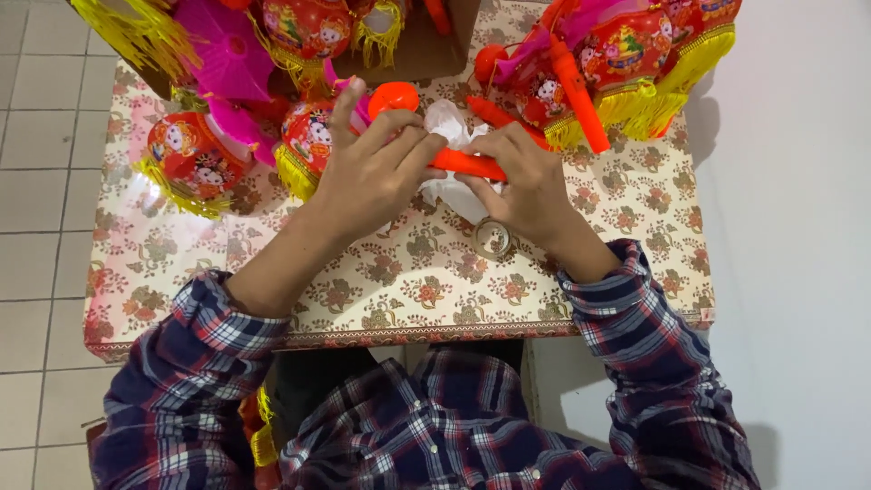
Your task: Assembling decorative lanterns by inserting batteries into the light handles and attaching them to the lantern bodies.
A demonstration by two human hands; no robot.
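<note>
Right now we see a slim orange plastic stick (467,164) held level just above the centre of the frame, over the table. Our left hand (372,172) wraps its left end, fingers curled tight around it; our right hand (526,181) pinches the other end between thumb and fingertips. Both grips are closed on the stick, none slack.

Just behind and under it sits a crumpled white plastic wrapper (451,122), touching the hands. An orange round plastic cap (394,95) lies just beside the left fingertips. Below the right hand, a small clear roll of tape (491,238) rests on the floral-patterned tablecloth (408,272).

Outward: red printed paper lanterns with yellow tassel fringe (190,159) at left, more of them (635,54) at upper right with another orange stick (576,86) lying across, and a pink folded paper fan piece (227,50) at upper left.

Risks, as we judge them: the stick looks thin, so uneven pressure from two hands could bend or snap it. The wrapper could snag in the fingers. The clutter is close, so an elbow swing could knock lanterns off the table edge or tangle the tassels. The tape roll could roll away if nudged.
</note>
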